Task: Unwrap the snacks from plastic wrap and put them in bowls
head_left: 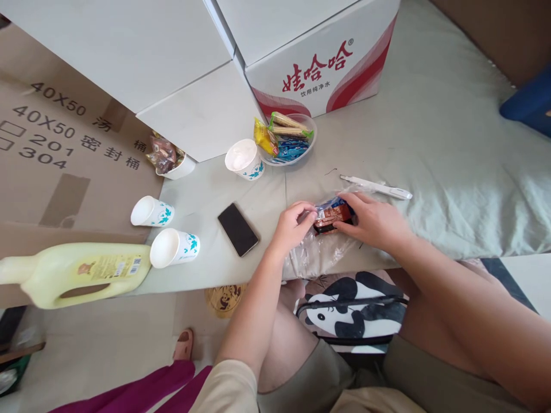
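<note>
Small brown-and-blue printed packets (pixel 332 218) sit between my hands near the table's front edge. A crumpled clear plastic bag (pixel 316 255) lies under and around them. My left hand (pixel 295 226) pinches the bag's edge at the packets' left side, thumb against fingers. From the right, my right hand (pixel 374 221) curls over the packets, with thumb and fingers gripping them. Their exact kind is too small to read. Just beyond the right hand lies a white pen-shaped cutter (pixel 379 187).
A black phone (pixel 238 229) lies to the left. Paper cups (pixel 175 248), a yellow jug (pixel 94 272) and a clear bowl of packaged items (pixel 307 150) stand around. White cartons (pixel 322 74) line the back. Another person's purple trouser leg (pixel 142 390) shows at lower left.
</note>
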`<move>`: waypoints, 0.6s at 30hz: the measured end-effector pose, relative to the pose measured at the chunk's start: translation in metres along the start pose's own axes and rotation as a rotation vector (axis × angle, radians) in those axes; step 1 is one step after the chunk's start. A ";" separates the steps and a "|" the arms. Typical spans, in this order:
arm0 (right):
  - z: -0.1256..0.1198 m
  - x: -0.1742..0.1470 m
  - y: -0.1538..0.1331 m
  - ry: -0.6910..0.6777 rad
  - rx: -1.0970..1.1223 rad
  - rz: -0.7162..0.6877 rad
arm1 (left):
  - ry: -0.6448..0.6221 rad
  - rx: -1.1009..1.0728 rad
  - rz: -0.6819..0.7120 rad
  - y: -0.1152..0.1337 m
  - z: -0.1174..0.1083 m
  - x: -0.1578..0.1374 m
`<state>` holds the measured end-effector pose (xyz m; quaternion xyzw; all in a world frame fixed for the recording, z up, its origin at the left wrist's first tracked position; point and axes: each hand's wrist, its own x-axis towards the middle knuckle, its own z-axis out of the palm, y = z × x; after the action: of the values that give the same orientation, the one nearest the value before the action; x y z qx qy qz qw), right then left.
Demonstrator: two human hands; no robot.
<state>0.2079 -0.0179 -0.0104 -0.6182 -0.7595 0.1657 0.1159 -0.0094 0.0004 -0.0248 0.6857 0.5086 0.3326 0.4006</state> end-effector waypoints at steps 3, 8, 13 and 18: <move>0.001 0.000 0.000 0.007 0.036 -0.024 | 0.054 -0.168 -0.100 0.003 0.004 -0.001; 0.005 -0.001 0.006 0.118 0.078 -0.158 | 0.201 -0.393 -0.349 0.008 0.003 0.003; 0.011 -0.001 0.009 0.289 0.066 -0.374 | 0.372 -0.353 -0.383 0.003 -0.004 0.011; 0.017 -0.005 0.005 0.257 0.128 -0.373 | 0.470 -0.248 -0.389 -0.012 -0.016 0.016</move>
<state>0.2072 -0.0237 -0.0279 -0.4747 -0.8275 0.1090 0.2792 -0.0247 0.0213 -0.0274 0.4261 0.6642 0.4584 0.4089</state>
